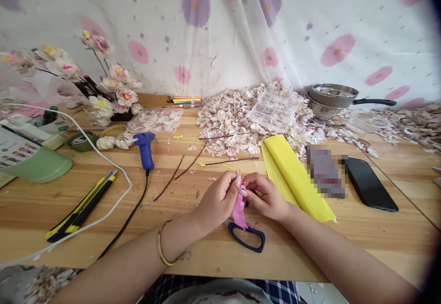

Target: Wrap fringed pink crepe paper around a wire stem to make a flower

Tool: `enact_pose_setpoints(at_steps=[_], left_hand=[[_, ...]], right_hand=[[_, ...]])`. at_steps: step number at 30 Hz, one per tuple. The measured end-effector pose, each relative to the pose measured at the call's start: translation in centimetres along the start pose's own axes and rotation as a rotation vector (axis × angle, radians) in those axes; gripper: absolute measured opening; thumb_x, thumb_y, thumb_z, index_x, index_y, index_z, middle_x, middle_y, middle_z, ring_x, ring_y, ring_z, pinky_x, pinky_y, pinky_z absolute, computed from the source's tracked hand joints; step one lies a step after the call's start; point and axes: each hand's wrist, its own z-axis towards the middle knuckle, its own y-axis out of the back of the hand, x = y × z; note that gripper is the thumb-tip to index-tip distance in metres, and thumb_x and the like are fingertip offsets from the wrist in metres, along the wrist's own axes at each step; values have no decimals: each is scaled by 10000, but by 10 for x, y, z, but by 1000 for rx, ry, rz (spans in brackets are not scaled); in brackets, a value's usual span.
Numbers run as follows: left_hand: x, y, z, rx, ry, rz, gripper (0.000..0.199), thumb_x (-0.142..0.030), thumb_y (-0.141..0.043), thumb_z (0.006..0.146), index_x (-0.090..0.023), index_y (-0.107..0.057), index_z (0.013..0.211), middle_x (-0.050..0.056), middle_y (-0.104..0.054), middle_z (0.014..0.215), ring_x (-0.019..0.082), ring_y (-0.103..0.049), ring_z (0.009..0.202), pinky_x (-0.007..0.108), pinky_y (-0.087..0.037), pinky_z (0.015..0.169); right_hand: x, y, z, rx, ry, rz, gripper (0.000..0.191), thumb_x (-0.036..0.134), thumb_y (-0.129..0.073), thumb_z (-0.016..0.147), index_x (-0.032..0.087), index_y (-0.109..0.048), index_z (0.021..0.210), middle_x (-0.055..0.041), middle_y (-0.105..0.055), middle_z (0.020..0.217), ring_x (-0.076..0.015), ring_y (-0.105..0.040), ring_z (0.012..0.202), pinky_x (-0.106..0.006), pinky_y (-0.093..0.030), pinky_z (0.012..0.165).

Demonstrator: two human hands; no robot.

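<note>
Between both hands is a strip of pink crepe paper, its lower end hanging down over the scissors. My left hand pinches the strip near its top between thumb and fingers. My right hand grips the same strip from the other side, thumb against its edge. Under the hands lie scissors with dark blue handles, their blades mostly hidden. A roll of yellow crepe paper rests just right of my right hand. Beyond the hands lies a thin brown stem with a yellow tip.
A blue glue gun with its cord and a yellow-black utility knife lie left. Handmade flowers stand behind. A heap of pale petals and metal bowls sit at the back. A black phone lies right.
</note>
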Motion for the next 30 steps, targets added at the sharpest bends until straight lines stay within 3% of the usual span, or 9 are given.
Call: enact_pose_setpoints(at_steps=[4, 10, 13, 18, 22, 30], left_hand=[[0, 0, -1, 1, 4, 16, 250, -415, -415, 1007, -206, -530, 935, 12, -615, 827, 167, -576, 772, 290, -435, 722], [-1, -1, -1, -22, 6, 32, 228, -395, -422, 1006, -209, -522, 921, 3, -603, 812, 159, -562, 756, 284, -419, 713], [-1, -1, -2, -20, 22, -11, 253, -412, -424, 1008, -213, -519, 884, -13, -560, 768, 148, -526, 721, 273, -407, 690], [-5, -1, -2, 42, 179, -246, 410, -547, -370, 1004, -219, -511, 800, -26, -505, 666, 149, -511, 659, 262, -417, 628], [-7, 0, 0, 67, 129, -241, 366, -536, -474, 974, -203, -594, 881, 16, -638, 824, 176, -594, 859, 273, -458, 783], [-1, -1, -2, -1, 22, -105, 320, -467, -441, 1010, -196, -608, 971, 34, -684, 899, 171, -628, 853, 287, -484, 791]], right_hand=[[2, 4, 2, -50, 182, -246, 191, 405, -495, 1021, 219, -537, 1010, 2, -684, 686, -118, -610, 522, -217, -464, 501], [4, 5, 4, -100, 293, -425, 168, 358, -452, 1043, 224, -549, 1015, -22, -739, 746, -139, -663, 574, -236, -487, 544], [4, 6, 4, -115, 308, -437, 161, 341, -438, 1048, 224, -547, 1030, -35, -751, 784, -145, -671, 591, -239, -490, 552], [4, 8, 5, -121, 347, -462, 170, 344, -416, 1057, 226, -536, 1029, -20, -739, 755, -138, -657, 570, -237, -465, 538], [4, 10, 6, -109, 347, -491, 174, 343, -431, 1052, 219, -546, 1011, -13, -717, 693, -144, -638, 537, -237, -452, 523], [5, 9, 6, -80, 294, -539, 229, 369, -403, 1058, 204, -562, 1040, -25, -720, 676, -156, -644, 531, -243, -441, 516]])
